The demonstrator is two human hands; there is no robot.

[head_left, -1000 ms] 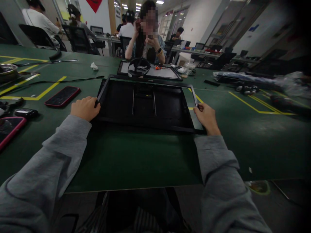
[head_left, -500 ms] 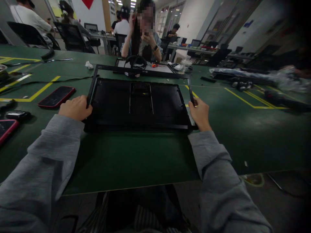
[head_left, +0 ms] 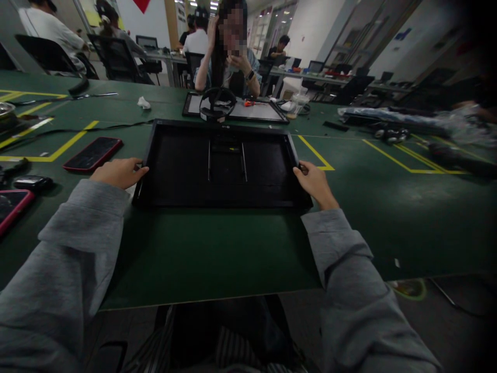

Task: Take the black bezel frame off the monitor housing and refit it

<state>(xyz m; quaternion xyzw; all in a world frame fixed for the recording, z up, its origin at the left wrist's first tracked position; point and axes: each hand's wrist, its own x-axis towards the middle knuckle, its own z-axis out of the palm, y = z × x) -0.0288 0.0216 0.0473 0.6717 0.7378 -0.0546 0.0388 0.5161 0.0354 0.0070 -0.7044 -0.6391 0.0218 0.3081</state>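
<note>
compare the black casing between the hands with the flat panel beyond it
The black casing is dark inside; the flat panel has a pale face. The left hand and right hand hold the casing's sides; neither touches the panel. Both are wide, dark-edged rectangles on the green table.

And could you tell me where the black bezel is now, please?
In the head view, the black bezel lies on the black shell near the centre, between the left hand and right hand.
</note>
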